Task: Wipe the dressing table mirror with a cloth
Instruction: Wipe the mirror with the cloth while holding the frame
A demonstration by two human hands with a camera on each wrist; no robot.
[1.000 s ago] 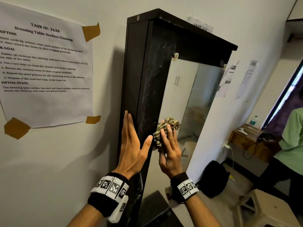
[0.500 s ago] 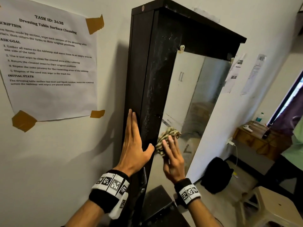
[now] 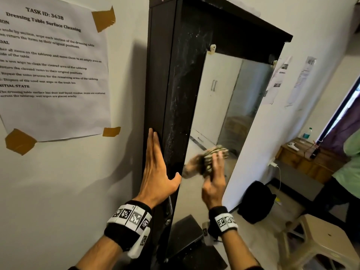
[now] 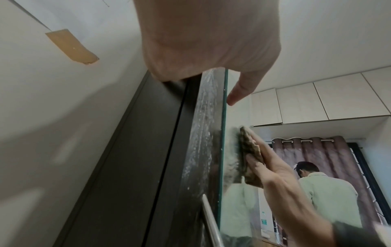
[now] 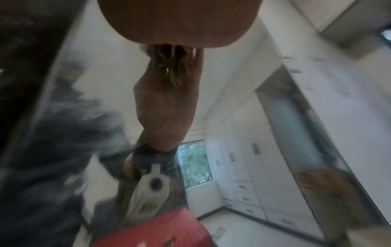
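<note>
You're in somebody's bedroom: tall dark wooden dressing table with mirror [image 3: 224, 106], white wardrobe doors reflected [image 3: 216, 90], purple eyelet curtain [image 4: 313, 150], wooden side desk [image 3: 303, 160], beige plastic stool [image 3: 323, 238].

The right hand [image 3: 213, 178] has swept the crumpled checked olive-and-cream cloth [image 3: 211, 158] across the tall dark-framed mirror [image 3: 229, 106] — away from the glass's left edge, toward its middle — and both now show blurred in the head view.
</note>
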